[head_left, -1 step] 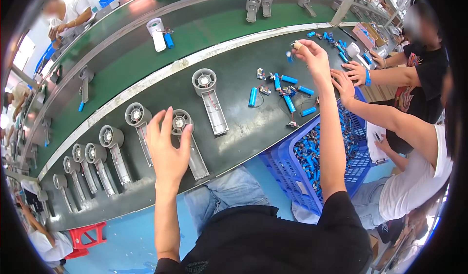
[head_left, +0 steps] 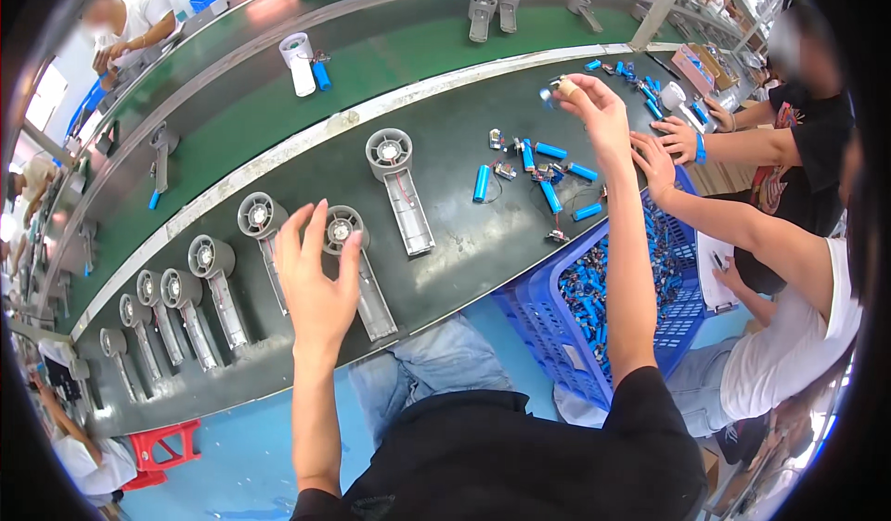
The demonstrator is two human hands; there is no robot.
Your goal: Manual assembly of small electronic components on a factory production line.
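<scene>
Right now the small blurred piece (head_left: 546, 99), partly blue, sits at the fingertips of your right hand (head_left: 599, 117), pinched above the far part of the dark counter (head_left: 450, 289). Your left hand (head_left: 317, 280) is spread, fingers apart, beside the gray fan casing (head_left: 376, 303); you cover part of it, and whether you touch it I cannot tell. Another casing (head_left: 408, 210) lies between your hands, and a row of casings (head_left: 223, 308) runs off to your left. Loose blue cells (head_left: 550, 196) with wired boards lie scattered left of your right forearm. That forearm crosses in front of the blue crate (head_left: 577, 354), full of more cells. Just beyond it, a co-worker's hand (head_left: 657, 164) rests close by, crowding your right side. Past the pale rail runs the green conveyor (head_left: 399, 76). Compared with the earlier frame, your left hand sits slightly further left, and the piece's blue part hangs a touch higher; the loose cells lie as before.
</scene>
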